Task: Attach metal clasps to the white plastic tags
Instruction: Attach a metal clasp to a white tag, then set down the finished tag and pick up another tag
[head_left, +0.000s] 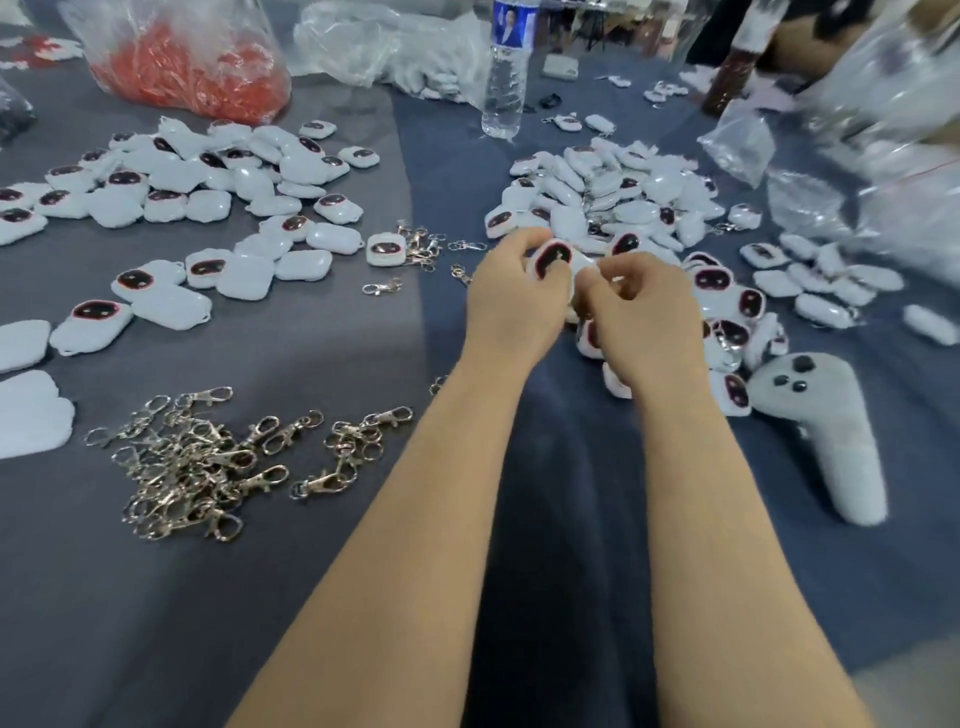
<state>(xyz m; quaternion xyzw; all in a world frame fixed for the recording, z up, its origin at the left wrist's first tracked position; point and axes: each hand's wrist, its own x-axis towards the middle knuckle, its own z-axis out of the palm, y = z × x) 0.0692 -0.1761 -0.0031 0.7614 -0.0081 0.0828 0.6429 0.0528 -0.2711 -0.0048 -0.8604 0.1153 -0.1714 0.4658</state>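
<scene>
My left hand (511, 296) grips a white plastic tag (551, 258) with a dark red-rimmed face, held up above the cloth. My right hand (644, 317) meets it from the right, fingers curled and pinching at the tag's edge; whatever it holds there is hidden by the fingers. A heap of silver metal clasps (208, 462) lies near left on the grey cloth. A few loose clasps (421, 247) sit by a single tag at centre. Tags without clasps spread across the left (208, 176); a pile of tags with clasps lies behind and right of my hands (613, 197).
A clear water bottle (504, 73) stands at the back centre. A bag of red pieces (192, 67) sits back left, and clear plastic bags (831, 156) crowd the right. A white handheld controller (836, 431) lies near right on the blue cloth.
</scene>
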